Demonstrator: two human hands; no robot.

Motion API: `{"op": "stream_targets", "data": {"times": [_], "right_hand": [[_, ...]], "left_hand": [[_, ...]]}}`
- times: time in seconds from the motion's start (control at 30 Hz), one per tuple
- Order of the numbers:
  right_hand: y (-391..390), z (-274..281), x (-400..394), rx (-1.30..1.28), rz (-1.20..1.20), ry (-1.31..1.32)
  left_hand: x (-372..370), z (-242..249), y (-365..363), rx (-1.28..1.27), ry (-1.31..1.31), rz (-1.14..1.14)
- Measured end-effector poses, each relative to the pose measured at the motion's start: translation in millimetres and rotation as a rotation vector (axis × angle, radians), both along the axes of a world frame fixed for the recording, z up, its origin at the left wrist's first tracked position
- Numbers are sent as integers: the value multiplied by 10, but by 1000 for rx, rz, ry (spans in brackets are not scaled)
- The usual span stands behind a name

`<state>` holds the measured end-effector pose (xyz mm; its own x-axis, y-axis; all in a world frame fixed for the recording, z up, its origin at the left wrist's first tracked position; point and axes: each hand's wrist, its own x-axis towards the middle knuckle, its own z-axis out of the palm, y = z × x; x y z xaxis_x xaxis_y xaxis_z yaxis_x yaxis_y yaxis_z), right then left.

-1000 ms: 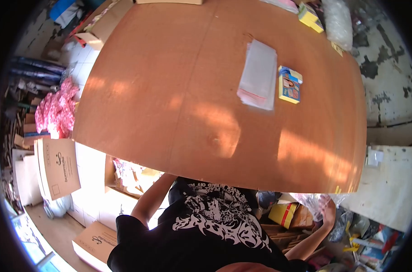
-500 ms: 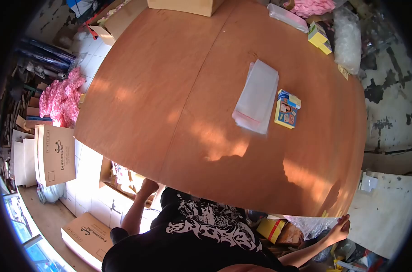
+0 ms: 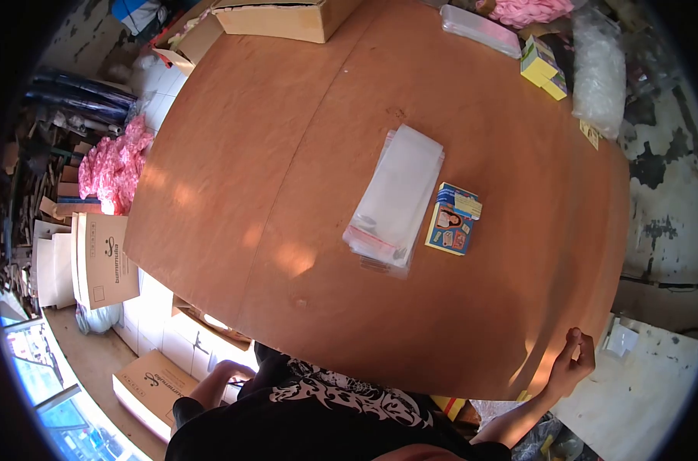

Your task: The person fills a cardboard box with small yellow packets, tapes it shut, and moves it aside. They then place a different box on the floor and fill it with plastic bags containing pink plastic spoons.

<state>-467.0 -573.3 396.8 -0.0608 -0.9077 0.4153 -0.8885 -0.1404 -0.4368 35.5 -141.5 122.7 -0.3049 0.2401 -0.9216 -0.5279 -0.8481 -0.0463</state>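
Note:
My right hand (image 3: 571, 363) is over the right front edge of the brown table (image 3: 211, 154), its fingers curled in and nothing showing in them. Low beside my body, just off the table's front edge, is my left hand (image 3: 236, 372); its fingers are mostly hidden. In the middle of the tabletop lies a stack of clear plastic sleeves (image 3: 395, 196), slightly fanned. To the right of the stack is a small blue and yellow box (image 3: 452, 220) with a picture on its face. Both lie well away from my hands.
An open cardboard box (image 3: 276, 21) stands at the far edge. Far right are a clear plastic pack (image 3: 480, 32), yellow boxes (image 3: 543, 67) and a bubble-wrap roll (image 3: 599, 77). Cartons (image 3: 107, 257) and pink wrap (image 3: 117, 165) lie left of the table.
My right hand has risen from beside the table edge to over its corner. My left hand has dropped lower, away from the edge. The view has shifted, with sleeves and box appearing lower left.

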Motion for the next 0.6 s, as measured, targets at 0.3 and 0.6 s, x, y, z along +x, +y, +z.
{"op": "stream_targets", "data": {"times": [0.3,0.6], "right_hand": [[-663,-204,52,319,629,74],[-758,-443,30,271,1139,258]], "left_hand": [[-366,769,-370,81,-19,-159],[-1214,499,352,-352,-254,389]]}}
